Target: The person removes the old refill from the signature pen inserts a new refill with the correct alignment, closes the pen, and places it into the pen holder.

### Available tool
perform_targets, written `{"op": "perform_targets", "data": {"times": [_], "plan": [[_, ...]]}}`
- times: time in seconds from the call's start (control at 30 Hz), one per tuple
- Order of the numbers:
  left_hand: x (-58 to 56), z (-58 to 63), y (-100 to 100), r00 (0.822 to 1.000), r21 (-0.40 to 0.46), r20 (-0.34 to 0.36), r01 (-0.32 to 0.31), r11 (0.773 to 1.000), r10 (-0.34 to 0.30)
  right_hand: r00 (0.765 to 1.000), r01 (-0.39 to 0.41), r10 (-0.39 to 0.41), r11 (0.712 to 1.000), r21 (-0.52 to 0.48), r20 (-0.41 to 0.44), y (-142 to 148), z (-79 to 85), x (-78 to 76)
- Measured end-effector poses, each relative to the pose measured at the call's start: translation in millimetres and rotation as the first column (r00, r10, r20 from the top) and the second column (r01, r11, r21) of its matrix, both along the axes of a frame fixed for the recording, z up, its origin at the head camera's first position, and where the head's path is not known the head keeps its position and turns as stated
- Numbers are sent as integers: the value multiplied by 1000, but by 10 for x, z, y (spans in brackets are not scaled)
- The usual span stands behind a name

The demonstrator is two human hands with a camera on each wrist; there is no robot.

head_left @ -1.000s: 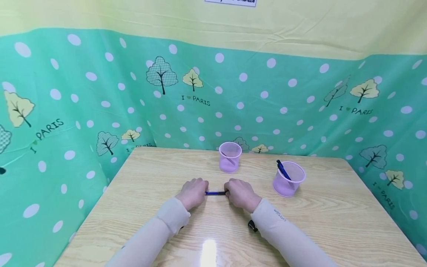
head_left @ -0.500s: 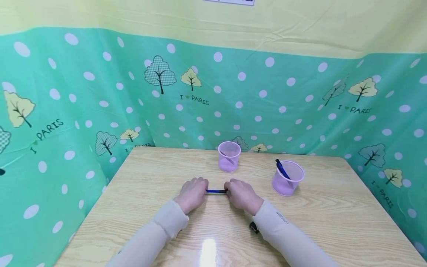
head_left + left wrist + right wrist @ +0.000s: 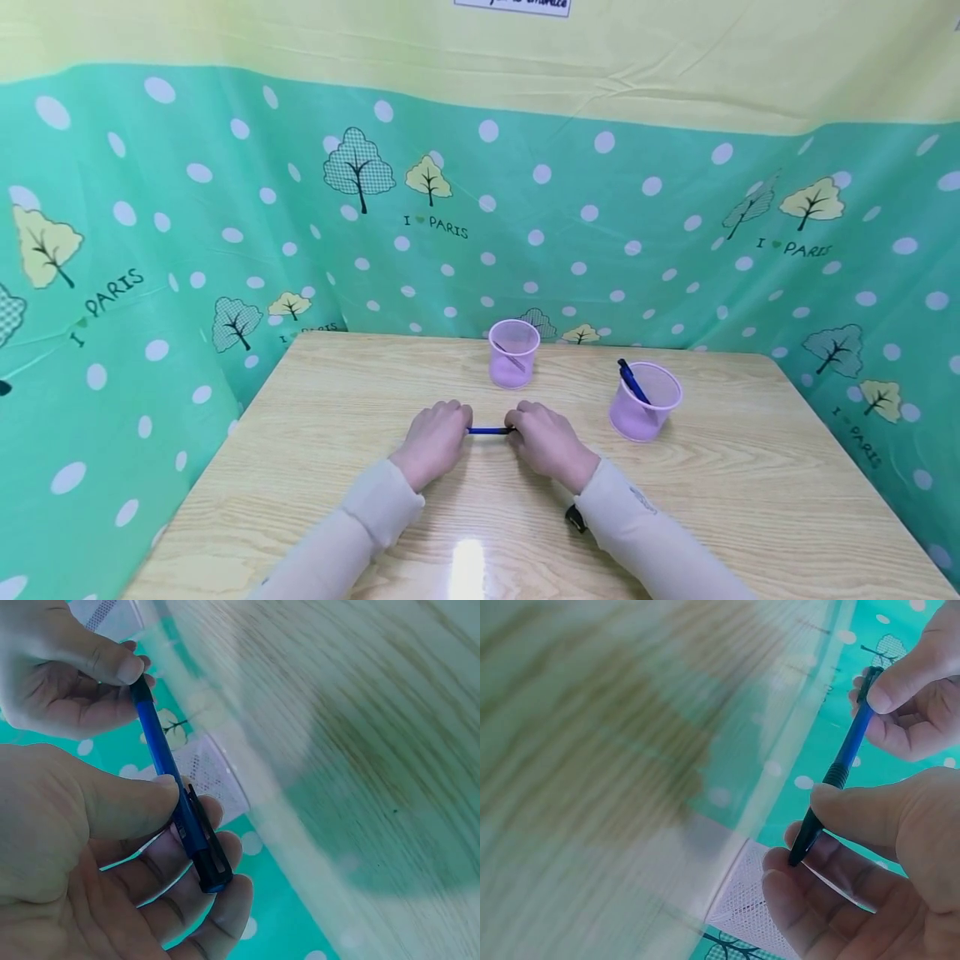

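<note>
A blue ballpoint pen with black ends is held crosswise above the table, between both hands. My left hand pinches its clip end. In the left wrist view, the left thumb presses the blue barrel against the fingers, near the black clip. At the opposite end, my right hand pinches the black tip section. The right wrist view shows the right thumb on that section, close below the ribbed grip. Part of the barrel shows between the hands.
Behind the hands stands a lilac mesh pen cup with a slim stick-like item inside. Further right, a second lilac mesh cup holds a dark blue pen. The wooden table meets a green dotted curtain at the back and sides.
Both hands keep their grip on the pen and have hardly moved. The cups have stayed in place; the head view has shifted very slightly.
</note>
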State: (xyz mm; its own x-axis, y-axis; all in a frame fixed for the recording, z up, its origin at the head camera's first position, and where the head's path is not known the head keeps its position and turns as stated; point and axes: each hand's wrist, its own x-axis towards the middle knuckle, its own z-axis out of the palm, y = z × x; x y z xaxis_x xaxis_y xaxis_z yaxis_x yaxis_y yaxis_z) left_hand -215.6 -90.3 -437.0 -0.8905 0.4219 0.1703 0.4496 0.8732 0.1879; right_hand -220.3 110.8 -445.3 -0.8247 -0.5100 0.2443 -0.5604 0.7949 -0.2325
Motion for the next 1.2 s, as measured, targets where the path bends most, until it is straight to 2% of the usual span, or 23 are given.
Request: {"op": "perform_targets", "data": {"times": [0.23,0.6,1.2], "plan": [[44,7,16,1000,37,-27,10,999,-9,998,-3,3,1000,8,-55,36,4,40],[64,5,47,992,108,-120,57,992,-44,998,23,-24,999,-24,-64,83,62,110],[98,32,74,992,183,-121,68,981,-46,989,37,-46,997,-64,-138,165,98,178]]}}
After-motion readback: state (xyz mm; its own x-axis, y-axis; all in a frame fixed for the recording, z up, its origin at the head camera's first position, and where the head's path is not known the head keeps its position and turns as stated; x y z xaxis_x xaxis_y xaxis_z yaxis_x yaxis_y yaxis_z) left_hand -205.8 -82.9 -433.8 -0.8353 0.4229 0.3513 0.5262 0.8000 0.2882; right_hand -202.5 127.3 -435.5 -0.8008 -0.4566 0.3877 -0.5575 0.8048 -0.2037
